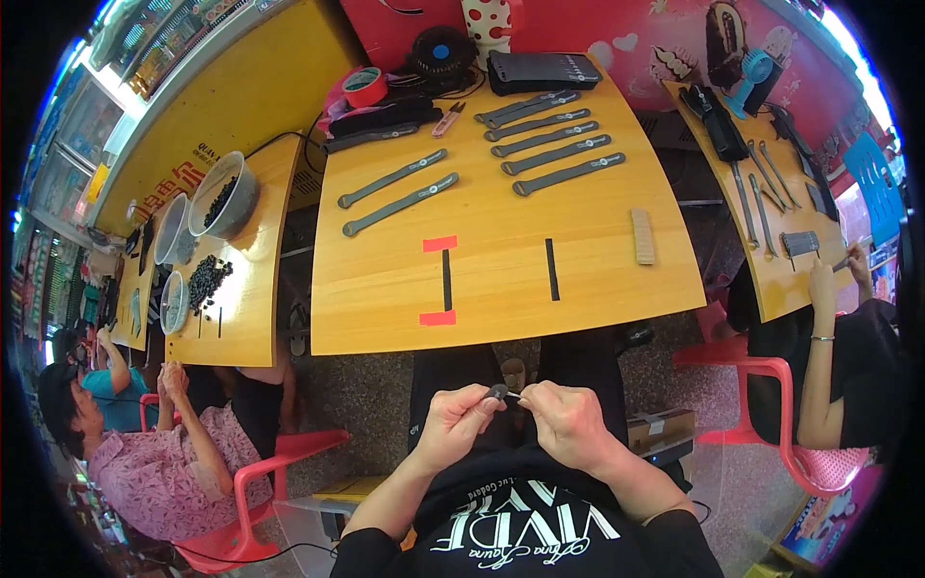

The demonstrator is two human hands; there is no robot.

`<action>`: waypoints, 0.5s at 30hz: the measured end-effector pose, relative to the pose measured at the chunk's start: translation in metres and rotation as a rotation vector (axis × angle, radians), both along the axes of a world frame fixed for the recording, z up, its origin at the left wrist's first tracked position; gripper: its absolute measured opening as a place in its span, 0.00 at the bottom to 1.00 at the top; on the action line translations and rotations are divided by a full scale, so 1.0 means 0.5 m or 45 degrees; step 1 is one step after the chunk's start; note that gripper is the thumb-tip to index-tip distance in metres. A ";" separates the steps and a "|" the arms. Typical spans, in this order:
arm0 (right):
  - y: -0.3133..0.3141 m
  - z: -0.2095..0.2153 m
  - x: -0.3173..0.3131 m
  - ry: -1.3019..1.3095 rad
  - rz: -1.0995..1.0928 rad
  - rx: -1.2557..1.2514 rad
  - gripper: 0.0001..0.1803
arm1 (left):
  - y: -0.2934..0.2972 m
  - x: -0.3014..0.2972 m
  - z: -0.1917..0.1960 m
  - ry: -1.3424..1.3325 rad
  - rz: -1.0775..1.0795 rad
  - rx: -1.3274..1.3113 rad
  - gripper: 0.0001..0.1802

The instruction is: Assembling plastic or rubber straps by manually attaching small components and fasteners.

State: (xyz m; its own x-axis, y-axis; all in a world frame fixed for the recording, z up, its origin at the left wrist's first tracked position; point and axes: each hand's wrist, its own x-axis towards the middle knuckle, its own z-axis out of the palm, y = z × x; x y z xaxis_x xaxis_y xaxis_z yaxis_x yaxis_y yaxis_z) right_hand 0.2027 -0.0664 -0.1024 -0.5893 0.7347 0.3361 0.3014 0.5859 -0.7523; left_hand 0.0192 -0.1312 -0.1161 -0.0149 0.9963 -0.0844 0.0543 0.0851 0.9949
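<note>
Above my lap, in front of the table edge, both hands are raised close together. My left hand [455,424] pinches a small dark grey piece [496,392] between thumb and fingers. From the right, my right hand [570,420] is closed on a thin pale rod-like thing [514,395], whose tip meets the dark piece. Most of that thin thing is hidden in my fingers. On the table ahead lie two grey straps at left, a lower one [401,204] and an upper one [393,179], each with a looped end. Several more grey straps [568,173] lie in a row at right.
The wooden table [376,289] bears black strips, one with red tape [438,318], a cardboard strip [643,237], snips [448,120], a tape roll [364,87], a strap stack [541,72] and a fan [443,51]. People sit at side tables, left [145,462] and right [824,366].
</note>
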 end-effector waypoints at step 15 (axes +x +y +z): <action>0.000 0.007 -0.001 0.059 0.068 0.046 0.10 | -0.001 0.013 0.027 -0.058 0.025 -0.021 0.08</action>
